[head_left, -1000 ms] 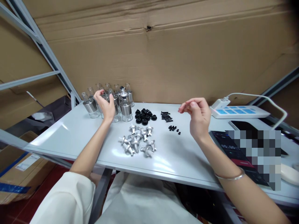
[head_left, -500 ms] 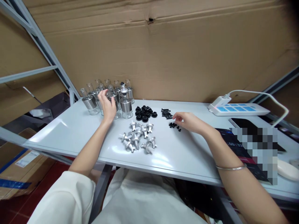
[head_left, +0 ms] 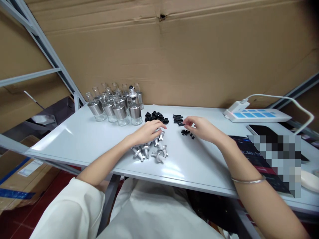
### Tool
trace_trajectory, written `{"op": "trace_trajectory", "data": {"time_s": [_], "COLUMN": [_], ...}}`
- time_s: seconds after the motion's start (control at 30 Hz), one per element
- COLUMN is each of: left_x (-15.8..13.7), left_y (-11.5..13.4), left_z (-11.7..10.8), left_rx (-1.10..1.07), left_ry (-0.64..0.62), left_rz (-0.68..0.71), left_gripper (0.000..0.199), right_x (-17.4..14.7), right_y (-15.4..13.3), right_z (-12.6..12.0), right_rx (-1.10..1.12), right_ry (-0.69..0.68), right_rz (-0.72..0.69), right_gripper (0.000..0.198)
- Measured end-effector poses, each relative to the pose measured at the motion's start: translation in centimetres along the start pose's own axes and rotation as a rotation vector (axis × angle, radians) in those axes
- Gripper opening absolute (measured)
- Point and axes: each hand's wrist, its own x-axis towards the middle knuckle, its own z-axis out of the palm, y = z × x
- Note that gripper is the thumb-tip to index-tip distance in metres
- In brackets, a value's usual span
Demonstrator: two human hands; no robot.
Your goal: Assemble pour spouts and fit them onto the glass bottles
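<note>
My left hand [head_left: 149, 131] hovers over a heap of silver metal pour spouts [head_left: 146, 151], palm down. Its fingers stretch to the right and hide part of the heap; the fingertips are close to one spout [head_left: 161, 136]. My right hand [head_left: 198, 126] rests further right with its fingers bent in a pinch. Their tips meet the end of a thin black piece [head_left: 182, 124] at the edge of a pile of similar black strips [head_left: 177, 119]. Just below lie several tiny black plugs [head_left: 185, 132]. Black round stoppers [head_left: 154, 117] are piled behind my left hand.
Glass bottles with steel bands [head_left: 120, 113] stand grouped at the back left; one bottle [head_left: 135, 111] carries a spout. On the right are a power strip [head_left: 261, 115] with a plugged-in charger [head_left: 238, 105], a phone [head_left: 259, 130] and a dark screen [head_left: 245, 146]. Cardboard [head_left: 174, 66] closes the back.
My left hand has come away from the bottles, moving right and toward me to above the silver spouts. My right hand has stayed at the black pieces.
</note>
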Motion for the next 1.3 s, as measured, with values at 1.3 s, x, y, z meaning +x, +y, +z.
{"op": "trace_trajectory", "data": {"time_s": [1.3], "left_x": [-0.3], "left_y": [2.0], "left_z": [1.3], "left_rx": [-0.198], "left_ry": [0.282], "left_rz": [-0.029], "left_gripper": [0.004], "right_x": [-0.9], "right_y": [-5.8], "right_z": [3.5], "right_rx": [0.165], "right_ry": [-0.199], "right_rz": [-0.068], "right_gripper": [0.031]}}
